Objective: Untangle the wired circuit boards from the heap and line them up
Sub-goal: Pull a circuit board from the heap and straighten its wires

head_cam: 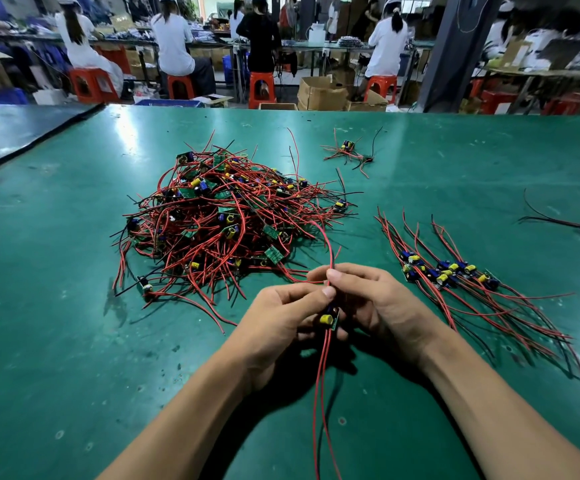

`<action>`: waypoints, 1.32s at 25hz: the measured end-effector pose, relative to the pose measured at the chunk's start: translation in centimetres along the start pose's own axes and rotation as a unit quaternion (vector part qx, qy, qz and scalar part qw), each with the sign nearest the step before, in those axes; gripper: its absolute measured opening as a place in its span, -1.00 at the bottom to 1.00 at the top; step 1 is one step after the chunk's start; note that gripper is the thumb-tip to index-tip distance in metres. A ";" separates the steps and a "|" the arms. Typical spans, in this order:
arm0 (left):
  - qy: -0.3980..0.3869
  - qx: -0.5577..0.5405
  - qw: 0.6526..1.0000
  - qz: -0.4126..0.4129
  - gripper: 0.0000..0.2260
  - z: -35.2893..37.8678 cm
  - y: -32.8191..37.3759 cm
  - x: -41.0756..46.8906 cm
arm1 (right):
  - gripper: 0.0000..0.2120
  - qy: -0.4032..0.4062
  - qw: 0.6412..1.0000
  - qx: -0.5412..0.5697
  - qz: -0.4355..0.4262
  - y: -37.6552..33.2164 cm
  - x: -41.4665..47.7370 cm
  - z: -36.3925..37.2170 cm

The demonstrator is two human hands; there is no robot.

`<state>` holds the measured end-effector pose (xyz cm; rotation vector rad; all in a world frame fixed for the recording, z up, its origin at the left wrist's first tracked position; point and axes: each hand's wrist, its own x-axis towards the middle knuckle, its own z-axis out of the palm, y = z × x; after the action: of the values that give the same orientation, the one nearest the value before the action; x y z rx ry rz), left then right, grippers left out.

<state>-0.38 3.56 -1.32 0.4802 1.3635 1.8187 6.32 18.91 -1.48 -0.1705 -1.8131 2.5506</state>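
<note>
Our left hand (281, 317) pinches circuit board (330, 318), right hand (375, 306) its red wire (331, 251) above fingertips; seems light, floppy, so we'd grip board edges.

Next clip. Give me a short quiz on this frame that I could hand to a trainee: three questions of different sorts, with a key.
1. Multiple choice: where does the lined-up row lie relative to the heap?
A. On the person's left of it
B. On the person's right of it
C. On top of it

2. True or false: the held board is held by the left hand alone.

3. Fill the gap: the hanging wires that trail from the held board toward the person are ___ in colour.

Key
1. B
2. False: the right hand holds it too.
3. red
</note>
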 end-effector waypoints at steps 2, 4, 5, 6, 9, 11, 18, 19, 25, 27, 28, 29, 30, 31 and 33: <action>0.001 0.013 1.000 0.006 -0.78 0.0 -0.1 0.0 | -0.75 0.015 1.000 0.013 0.000 0.1 0.1 0.0; 0.022 0.029 0.999 0.029 -0.84 0.3 -0.2 0.0 | -0.73 0.030 1.000 0.006 -0.002 0.3 0.3 -0.2; 0.041 0.042 0.997 0.049 -0.88 0.4 -0.3 0.0 | -0.73 0.036 0.999 -0.007 -0.006 0.5 0.4 -0.3; 0.062 0.059 0.994 0.068 -0.89 0.5 -0.4 0.0 | -0.73 0.045 0.999 -0.021 -0.013 0.7 0.6 -0.4; 0.096 0.090 0.986 0.097 -0.89 0.6 -0.7 0.0 | -0.72 0.066 0.996 -0.052 -0.037 0.8 0.7 -0.4; 0.104 0.100 0.984 0.100 -0.88 0.5 -0.7 0.0 | -0.73 0.081 0.992 -0.081 -0.050 0.7 0.6 -0.4; 0.125 0.215 0.959 0.133 -0.84 0.2 -0.6 0.4 | -0.96 0.152 0.968 -0.154 -0.128 0.8 0.8 -0.3; 0.122 0.213 0.961 0.128 -0.84 0.2 -0.6 0.5 | -0.96 0.175 0.963 -0.156 -0.132 0.9 1.0 -0.4; 0.095 0.249 0.958 0.104 -0.85 0.4 -0.2 0.4 | -0.90 0.301 0.924 -0.157 -0.175 0.9 1.7 -1.3; 0.088 0.259 0.957 0.098 -0.85 0.3 -0.2 0.4 | -0.91 0.342 0.908 -0.150 -0.190 0.7 1.7 -1.9; 0.085 0.261 0.957 0.097 -0.85 0.2 -0.1 0.4 | -0.92 0.361 0.901 -0.143 -0.194 0.6 1.7 -2.0; 0.083 0.258 0.958 0.095 -0.85 0.1 -0.1 0.4 | -0.92 0.379 0.893 -0.141 -0.200 0.5 1.6 -2.1; 0.082 0.252 0.960 0.092 -0.85 0.1 -0.1 0.4 | -0.92 0.394 0.884 -0.144 -0.207 0.5 1.7 -2.1; 0.080 0.247 0.962 0.088 -0.85 0.0 -0.1 0.4 | -0.90 0.407 0.877 -0.142 -0.214 0.5 1.7 -2.1; 0.075 0.245 0.963 0.082 -0.84 0.0 -0.1 0.5 | -0.85 0.428 0.867 -0.120 -0.222 0.5 1.9 -2.2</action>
<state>-0.66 3.92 -1.47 0.7415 1.9418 1.6639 4.70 20.92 -2.87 -0.6696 -1.5260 1.5306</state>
